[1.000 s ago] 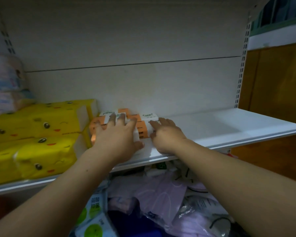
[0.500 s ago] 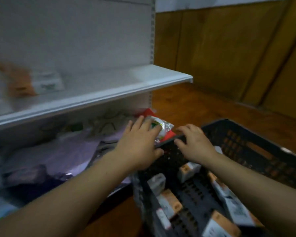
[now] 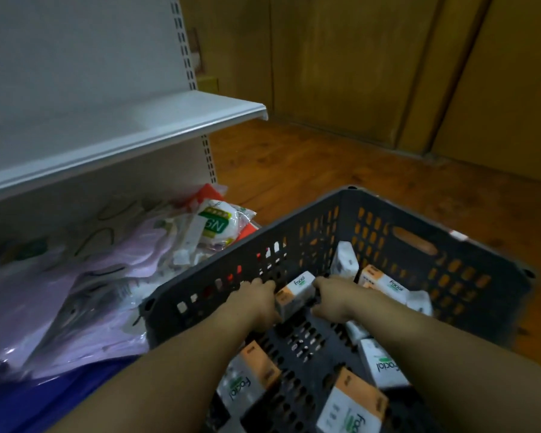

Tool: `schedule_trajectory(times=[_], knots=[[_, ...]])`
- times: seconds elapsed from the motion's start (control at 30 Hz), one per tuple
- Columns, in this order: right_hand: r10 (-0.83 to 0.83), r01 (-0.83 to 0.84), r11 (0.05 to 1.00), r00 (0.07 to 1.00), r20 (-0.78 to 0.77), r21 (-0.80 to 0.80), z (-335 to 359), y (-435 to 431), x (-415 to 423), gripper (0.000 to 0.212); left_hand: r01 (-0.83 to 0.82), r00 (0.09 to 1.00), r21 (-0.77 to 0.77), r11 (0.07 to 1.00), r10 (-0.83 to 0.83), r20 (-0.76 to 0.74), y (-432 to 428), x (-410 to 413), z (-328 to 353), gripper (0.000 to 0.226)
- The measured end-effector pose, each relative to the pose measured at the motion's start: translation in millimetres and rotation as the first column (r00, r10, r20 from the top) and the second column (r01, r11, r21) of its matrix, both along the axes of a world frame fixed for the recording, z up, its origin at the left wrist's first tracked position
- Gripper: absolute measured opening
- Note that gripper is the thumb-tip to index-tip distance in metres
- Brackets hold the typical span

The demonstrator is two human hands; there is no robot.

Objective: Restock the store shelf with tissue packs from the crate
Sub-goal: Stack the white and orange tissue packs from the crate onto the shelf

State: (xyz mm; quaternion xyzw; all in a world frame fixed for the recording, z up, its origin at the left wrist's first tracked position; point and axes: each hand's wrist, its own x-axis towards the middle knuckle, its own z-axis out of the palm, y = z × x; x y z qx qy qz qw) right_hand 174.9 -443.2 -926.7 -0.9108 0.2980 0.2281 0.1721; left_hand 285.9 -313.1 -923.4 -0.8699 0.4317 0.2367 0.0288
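A dark grey slotted crate (image 3: 469, 276) stands on the wooden floor, with several white-and-orange tissue packs lying loose in it. Both my hands reach down inside it. One tissue pack (image 3: 295, 293) sits between them near the crate's far left wall. My left hand (image 3: 256, 300) grips its left end and my right hand (image 3: 333, 296) holds its right end. The white store shelf (image 3: 128, 120) is up at the left, and the part I see is bare.
Below the shelf lies a heap of bagged goods: pale purple packets (image 3: 85, 292) and a white-and-green packet (image 3: 216, 225). A blue item (image 3: 28, 398) lies at the bottom left. Wooden panel walls (image 3: 372, 73) close off the back and right.
My hands left the tissue packs on the shelf, swung right and down into the crate, and took hold of one pack. The view turned from the shelf to the crate.
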Motion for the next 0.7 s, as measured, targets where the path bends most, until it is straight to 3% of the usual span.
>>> schedule_trajectory(times=[0.17, 0.37, 0.47, 0.57, 0.63, 0.7], knots=[[-0.062, 0.058, 0.996, 0.996, 0.059, 0.071, -30.4, -9.7, 3.6, 0.064, -0.014, 0.999, -0.021, 1.000, 0.015, 0.031, -35.0, 4.1, -41.3, 0.048], [-0.171, 0.162, 0.977, 0.984, 0.053, 0.140, -56.1, -20.1, -3.7, 0.070, -0.092, 0.996, 0.032, 0.995, 0.092, 0.016, -56.2, -0.3, -84.5, 0.058], [-0.191, 0.179, 0.976, 0.977, 0.096, 0.121, -61.1, -21.3, -1.0, 0.083, -0.110, 0.993, -0.023, 0.994, 0.111, 0.032, -58.9, -0.9, -94.5, 0.039], [-0.176, 0.168, 0.983, 0.975, 0.134, 0.071, -60.8, -22.8, -1.1, 0.094, -0.127, 0.991, -0.124, 0.984, 0.122, -0.048, -59.6, 0.8, -90.0, 0.031], [-0.164, 0.156, 0.986, 0.971, 0.174, 0.060, -56.0, -26.1, 0.3, 0.088, -0.136, 0.986, -0.192, 0.972, 0.115, -0.119, -58.2, -0.1, -77.3, 0.031], [-0.165, 0.151, 0.986, 0.952, 0.258, 0.074, -48.2, -28.6, 1.9, 0.069, -0.159, 0.978, -0.252, 0.955, 0.117, -0.173, -54.1, -2.6, -58.7, 0.027]])
